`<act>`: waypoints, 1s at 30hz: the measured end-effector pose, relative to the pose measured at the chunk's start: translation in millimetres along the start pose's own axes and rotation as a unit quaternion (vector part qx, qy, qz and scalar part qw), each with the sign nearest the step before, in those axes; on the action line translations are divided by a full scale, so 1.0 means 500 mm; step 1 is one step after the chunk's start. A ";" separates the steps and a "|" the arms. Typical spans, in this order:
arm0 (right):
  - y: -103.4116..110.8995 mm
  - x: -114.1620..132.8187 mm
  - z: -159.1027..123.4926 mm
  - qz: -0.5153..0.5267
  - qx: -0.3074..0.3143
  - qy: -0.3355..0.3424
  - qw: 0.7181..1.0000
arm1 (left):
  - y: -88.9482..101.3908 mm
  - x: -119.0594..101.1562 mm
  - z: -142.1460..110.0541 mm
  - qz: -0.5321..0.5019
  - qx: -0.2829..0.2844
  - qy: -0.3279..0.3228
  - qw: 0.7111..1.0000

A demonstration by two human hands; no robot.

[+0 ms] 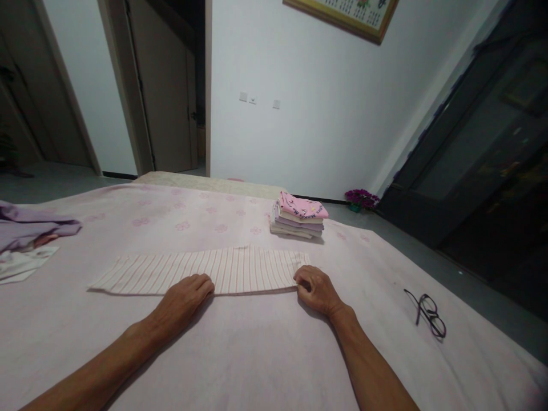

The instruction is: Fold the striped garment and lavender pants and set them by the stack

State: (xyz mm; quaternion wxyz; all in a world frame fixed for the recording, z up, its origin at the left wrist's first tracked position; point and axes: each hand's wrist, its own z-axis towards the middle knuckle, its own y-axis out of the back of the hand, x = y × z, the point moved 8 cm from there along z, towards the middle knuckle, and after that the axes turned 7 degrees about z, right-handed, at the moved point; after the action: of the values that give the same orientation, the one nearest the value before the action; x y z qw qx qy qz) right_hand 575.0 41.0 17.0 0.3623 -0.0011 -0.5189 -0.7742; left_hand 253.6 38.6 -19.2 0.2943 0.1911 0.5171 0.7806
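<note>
On the pink sheet [240,354], the striped cloth [252,271] seems soft, light, best held by corners. Right hand [317,290] pinches one; can't tell if left hand [185,298] grips.

An open lane lies between my right hand [317,291] and the eyeglasses [429,315] near the right edge of the pink sheet [257,354], while ahead a folded stack [297,217] obstructs the far edge and heaped clothes [29,227] block the left side.
</note>
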 end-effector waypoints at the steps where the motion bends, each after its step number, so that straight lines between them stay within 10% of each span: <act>1: 0.000 0.000 0.000 -0.003 0.002 -0.001 1.000 | 0.001 -0.002 0.001 0.004 0.000 -0.002 1.000; 18: 0.007 -0.040 -0.006 -0.093 -0.023 -0.041 0.995 | 0.011 -0.018 0.024 -0.028 -0.001 -0.009 1.000; 26: 0.051 -0.135 -0.033 -0.020 -0.188 -0.194 0.962 | 0.001 0.007 0.024 -0.074 0.008 0.038 0.996; 30: 0.044 -0.180 -0.051 -0.042 -0.174 -0.255 0.950 | 0.009 0.003 0.025 -0.085 0.007 0.043 0.995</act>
State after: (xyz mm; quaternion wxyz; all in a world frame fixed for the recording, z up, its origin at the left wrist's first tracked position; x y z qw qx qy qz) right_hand 663.1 66.3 -11.3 0.1797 -0.2395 -0.4509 -0.8409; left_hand 258.7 47.0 -10.2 0.3362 0.1148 0.5488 0.7567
